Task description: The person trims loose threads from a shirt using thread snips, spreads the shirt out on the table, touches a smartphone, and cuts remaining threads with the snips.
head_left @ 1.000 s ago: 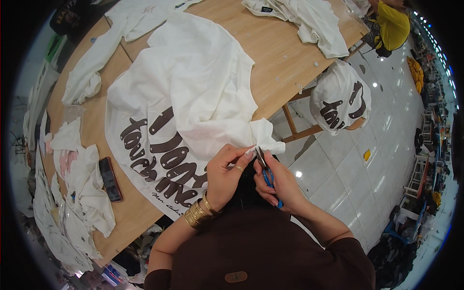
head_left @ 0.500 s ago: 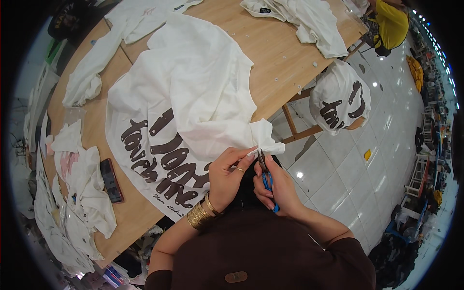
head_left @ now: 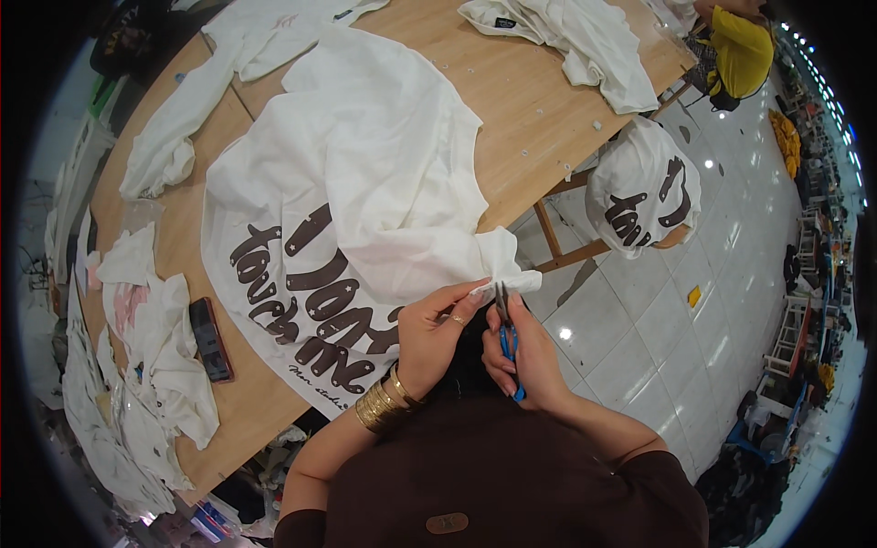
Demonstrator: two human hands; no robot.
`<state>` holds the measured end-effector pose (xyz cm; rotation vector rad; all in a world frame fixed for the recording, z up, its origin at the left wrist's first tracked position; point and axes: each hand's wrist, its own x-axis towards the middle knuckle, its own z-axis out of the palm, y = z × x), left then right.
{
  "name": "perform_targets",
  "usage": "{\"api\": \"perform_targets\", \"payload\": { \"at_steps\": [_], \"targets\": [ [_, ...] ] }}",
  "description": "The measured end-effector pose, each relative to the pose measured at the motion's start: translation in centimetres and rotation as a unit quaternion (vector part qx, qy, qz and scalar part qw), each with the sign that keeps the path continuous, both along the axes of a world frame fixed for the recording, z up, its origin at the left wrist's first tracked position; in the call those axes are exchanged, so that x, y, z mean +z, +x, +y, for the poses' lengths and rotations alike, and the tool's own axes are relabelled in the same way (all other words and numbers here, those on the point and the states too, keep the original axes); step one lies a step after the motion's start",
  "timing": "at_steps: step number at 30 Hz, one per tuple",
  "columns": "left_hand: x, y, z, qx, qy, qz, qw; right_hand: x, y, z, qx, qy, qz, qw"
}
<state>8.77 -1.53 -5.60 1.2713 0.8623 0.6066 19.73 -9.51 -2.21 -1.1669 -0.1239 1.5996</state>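
I am watching my left hand [head_left: 434, 333] pinching a bunched corner of the white cotton garment with large dark brown lettering [head_left: 338, 210], fingertips pressed together on the fabric just off the near edge of the light wooden worktable [head_left: 530, 100]. My right hand [head_left: 525, 356] is closing around a small pair of blue-handled thread snips [head_left: 507, 342], their metal tips touching the same pinched corner. The garment is lying spread across the table, its corner hanging over the white tiled floor [head_left: 639, 320]. A dark phone [head_left: 210, 340] is resting on the table to the left, beside smaller white fabric pieces [head_left: 151, 338]. Another printed white garment [head_left: 644, 187] is draping over a stool to the right.
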Motion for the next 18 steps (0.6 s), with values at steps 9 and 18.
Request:
{"api": "perform_targets", "payload": {
  "at_steps": [9,18],
  "targets": [
    [0.26,0.08,0.16,0.012,-0.013,-0.026,1.0,0.49,0.09,0.01,0.028,0.02,-0.023,0.999],
    [0.25,-0.03,-0.01,0.006,-0.011,-0.018,1.0,0.32,0.07,0.01,0.03,0.006,-0.003,1.0]
  ]
}}
